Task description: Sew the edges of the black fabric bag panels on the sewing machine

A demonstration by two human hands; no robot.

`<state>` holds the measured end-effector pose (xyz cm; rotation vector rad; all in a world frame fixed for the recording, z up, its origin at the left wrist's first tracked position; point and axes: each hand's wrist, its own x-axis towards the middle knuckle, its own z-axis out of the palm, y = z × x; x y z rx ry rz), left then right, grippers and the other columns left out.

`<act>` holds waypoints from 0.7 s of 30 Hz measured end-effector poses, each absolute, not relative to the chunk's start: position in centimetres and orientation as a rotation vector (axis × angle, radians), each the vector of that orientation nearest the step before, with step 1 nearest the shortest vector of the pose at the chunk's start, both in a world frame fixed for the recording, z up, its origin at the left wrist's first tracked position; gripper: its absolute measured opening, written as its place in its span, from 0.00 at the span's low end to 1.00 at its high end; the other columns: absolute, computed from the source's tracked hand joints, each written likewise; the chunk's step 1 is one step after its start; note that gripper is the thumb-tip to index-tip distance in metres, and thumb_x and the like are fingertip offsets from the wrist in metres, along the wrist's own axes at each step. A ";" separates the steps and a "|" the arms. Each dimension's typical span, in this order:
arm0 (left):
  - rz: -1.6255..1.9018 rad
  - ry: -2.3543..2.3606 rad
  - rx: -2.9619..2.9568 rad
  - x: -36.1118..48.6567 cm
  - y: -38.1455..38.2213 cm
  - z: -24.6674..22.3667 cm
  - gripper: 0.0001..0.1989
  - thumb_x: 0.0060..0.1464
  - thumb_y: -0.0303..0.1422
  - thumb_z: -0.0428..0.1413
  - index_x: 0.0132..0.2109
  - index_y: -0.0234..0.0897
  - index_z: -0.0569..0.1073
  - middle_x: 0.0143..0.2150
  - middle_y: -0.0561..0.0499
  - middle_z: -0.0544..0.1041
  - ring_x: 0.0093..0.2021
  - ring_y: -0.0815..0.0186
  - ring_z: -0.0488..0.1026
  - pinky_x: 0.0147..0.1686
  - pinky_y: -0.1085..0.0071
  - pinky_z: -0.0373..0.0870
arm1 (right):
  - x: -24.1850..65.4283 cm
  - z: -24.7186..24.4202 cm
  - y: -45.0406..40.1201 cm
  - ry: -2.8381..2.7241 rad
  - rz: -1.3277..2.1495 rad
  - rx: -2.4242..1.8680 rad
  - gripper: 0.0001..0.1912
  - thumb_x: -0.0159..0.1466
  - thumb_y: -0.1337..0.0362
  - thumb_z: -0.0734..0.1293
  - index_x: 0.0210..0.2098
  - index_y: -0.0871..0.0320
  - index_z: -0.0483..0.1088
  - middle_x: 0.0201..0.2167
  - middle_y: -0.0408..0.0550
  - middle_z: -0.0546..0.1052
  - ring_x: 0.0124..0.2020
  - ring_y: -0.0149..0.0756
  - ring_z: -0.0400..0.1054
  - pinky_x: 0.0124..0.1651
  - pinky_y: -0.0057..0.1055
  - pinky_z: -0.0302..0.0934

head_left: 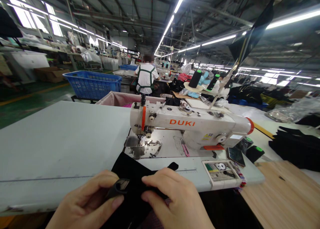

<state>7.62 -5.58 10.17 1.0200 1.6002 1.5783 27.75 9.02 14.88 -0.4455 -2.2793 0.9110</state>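
Observation:
A piece of black fabric (pixel 133 175) lies over the front edge of the pale sewing table, its upper corner close to the needle area of the white sewing machine (pixel 160 119). My left hand (pixel 93 199) pinches a folded, curled edge of the fabric between thumb and fingers. On the right, my right hand (pixel 170 194) grips the same fabric with thumb and index finger close together. A narrow rounded end of black material sticks out above my right hand. Both hands are in front of the machine, apart from its needle.
Pink snips (pixel 185 149) lie on the machine bed. A tray with bobbins (pixel 221 174) and a phone (pixel 235 156) are at the right, near black fabric pieces (pixel 297 149). Behind the table stand a blue basket (pixel 93 83) and a person in white (pixel 146 77).

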 end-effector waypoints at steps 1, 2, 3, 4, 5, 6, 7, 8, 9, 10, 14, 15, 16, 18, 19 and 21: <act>1.550 1.546 0.960 7.6 -5.6 10.2 0.13 0.54 0.44 0.69 0.40 0.40 0.82 0.39 0.48 0.80 0.41 0.56 0.78 0.41 0.69 0.80 | 27.7 15.0 9.1 -2.281 0.927 -0.440 0.16 0.62 0.74 0.76 0.46 0.51 0.82 0.39 0.41 0.82 0.39 0.32 0.79 0.43 0.22 0.69; 1.532 1.486 0.886 7.6 -5.7 10.2 0.14 0.55 0.45 0.69 0.42 0.41 0.82 0.40 0.48 0.80 0.41 0.56 0.78 0.41 0.69 0.80 | 27.7 15.0 9.1 -2.284 0.940 -0.438 0.15 0.62 0.75 0.76 0.44 0.52 0.82 0.38 0.40 0.82 0.38 0.31 0.79 0.42 0.22 0.69; 1.515 1.421 0.809 7.6 -5.7 10.3 0.15 0.55 0.45 0.69 0.43 0.42 0.82 0.41 0.49 0.80 0.41 0.56 0.79 0.41 0.68 0.80 | 27.7 15.1 9.1 -2.286 0.948 -0.444 0.14 0.61 0.76 0.75 0.42 0.52 0.82 0.38 0.40 0.81 0.37 0.31 0.78 0.41 0.22 0.68; 1.504 1.359 0.739 7.6 -5.8 10.3 0.15 0.56 0.46 0.69 0.45 0.43 0.82 0.41 0.49 0.81 0.41 0.57 0.79 0.41 0.68 0.80 | 27.7 15.2 9.1 -2.291 0.953 -0.453 0.14 0.61 0.76 0.75 0.41 0.52 0.82 0.37 0.40 0.81 0.37 0.31 0.78 0.40 0.22 0.68; 1.502 1.310 0.680 7.7 -5.8 10.4 0.15 0.56 0.46 0.69 0.45 0.43 0.82 0.41 0.49 0.81 0.40 0.57 0.79 0.41 0.68 0.80 | 27.7 15.3 9.1 -2.297 0.955 -0.465 0.14 0.60 0.77 0.75 0.40 0.52 0.81 0.37 0.39 0.80 0.36 0.31 0.78 0.39 0.23 0.67; 1.504 1.280 0.637 7.8 -5.9 10.4 0.15 0.56 0.46 0.69 0.45 0.44 0.82 0.41 0.50 0.81 0.39 0.58 0.79 0.41 0.67 0.79 | 27.6 15.4 9.1 -2.304 0.953 -0.477 0.14 0.59 0.78 0.75 0.39 0.53 0.80 0.36 0.39 0.80 0.36 0.31 0.77 0.38 0.24 0.66; 1.512 1.276 0.609 7.9 -5.9 10.3 0.15 0.55 0.46 0.70 0.45 0.44 0.82 0.40 0.50 0.81 0.39 0.58 0.79 0.42 0.67 0.79 | 27.6 15.5 9.1 -2.314 0.945 -0.484 0.14 0.58 0.78 0.75 0.38 0.53 0.80 0.36 0.39 0.80 0.36 0.31 0.76 0.38 0.25 0.66; 1.523 1.291 0.597 8.0 -5.8 10.2 0.15 0.55 0.45 0.70 0.45 0.44 0.83 0.40 0.50 0.81 0.40 0.58 0.78 0.43 0.68 0.79 | 27.5 15.5 9.1 -2.325 0.925 -0.488 0.15 0.57 0.79 0.76 0.37 0.53 0.79 0.35 0.38 0.79 0.36 0.32 0.75 0.38 0.26 0.65; 1.526 1.313 0.596 8.1 -5.8 10.1 0.15 0.54 0.45 0.71 0.45 0.44 0.83 0.40 0.50 0.80 0.41 0.58 0.78 0.43 0.68 0.79 | 27.4 15.6 9.2 -2.338 0.898 -0.492 0.15 0.56 0.79 0.76 0.35 0.54 0.78 0.33 0.38 0.79 0.37 0.33 0.74 0.39 0.27 0.64; 1.518 1.333 0.601 8.1 -5.7 9.9 0.16 0.53 0.45 0.71 0.45 0.43 0.83 0.40 0.50 0.80 0.42 0.57 0.78 0.44 0.68 0.78 | 27.3 15.7 9.2 -2.353 0.868 -0.497 0.15 0.55 0.79 0.77 0.33 0.54 0.77 0.32 0.38 0.79 0.37 0.35 0.73 0.40 0.29 0.64; 1.443 1.384 0.577 6.8 -5.6 10.6 0.18 0.52 0.47 0.71 0.46 0.44 0.83 0.40 0.50 0.82 0.42 0.55 0.80 0.43 0.67 0.79 | 26.6 16.6 9.1 -2.438 0.833 -0.550 0.17 0.50 0.77 0.81 0.30 0.56 0.73 0.29 0.40 0.78 0.38 0.39 0.72 0.41 0.31 0.63; 1.412 1.411 0.584 5.9 -5.6 11.3 0.19 0.53 0.48 0.71 0.47 0.45 0.83 0.41 0.50 0.82 0.41 0.54 0.80 0.42 0.66 0.79 | 26.4 16.9 9.0 -2.463 0.895 -0.542 0.16 0.51 0.76 0.81 0.30 0.56 0.74 0.29 0.40 0.78 0.35 0.37 0.72 0.38 0.30 0.62; 1.367 1.447 0.614 5.0 -5.6 12.3 0.20 0.52 0.49 0.71 0.47 0.45 0.82 0.41 0.50 0.83 0.41 0.54 0.80 0.41 0.66 0.79 | 26.1 17.2 8.9 -2.481 0.984 -0.493 0.15 0.53 0.74 0.81 0.33 0.56 0.75 0.29 0.39 0.79 0.32 0.35 0.72 0.35 0.28 0.62; 1.208 1.564 0.823 2.7 -5.4 14.8 0.21 0.53 0.51 0.69 0.45 0.41 0.83 0.42 0.48 0.83 0.43 0.52 0.80 0.42 0.67 0.78 | 25.4 17.3 8.7 -2.485 1.195 -0.243 0.10 0.60 0.70 0.79 0.40 0.55 0.78 0.33 0.40 0.82 0.31 0.31 0.73 0.34 0.24 0.64; 1.103 1.621 0.977 1.7 -5.1 16.1 0.21 0.53 0.52 0.68 0.43 0.40 0.83 0.41 0.48 0.83 0.43 0.52 0.80 0.43 0.69 0.77 | 25.0 17.0 8.7 -2.474 1.283 -0.079 0.09 0.64 0.67 0.77 0.44 0.54 0.79 0.36 0.41 0.83 0.33 0.30 0.76 0.37 0.22 0.66; 0.846 1.718 1.174 -0.2 -4.0 17.8 0.19 0.57 0.51 0.64 0.44 0.41 0.82 0.40 0.50 0.83 0.43 0.54 0.79 0.42 0.70 0.75 | 24.0 15.4 8.6 -2.454 1.357 0.162 0.11 0.71 0.67 0.70 0.52 0.53 0.79 0.44 0.43 0.84 0.41 0.30 0.79 0.47 0.20 0.69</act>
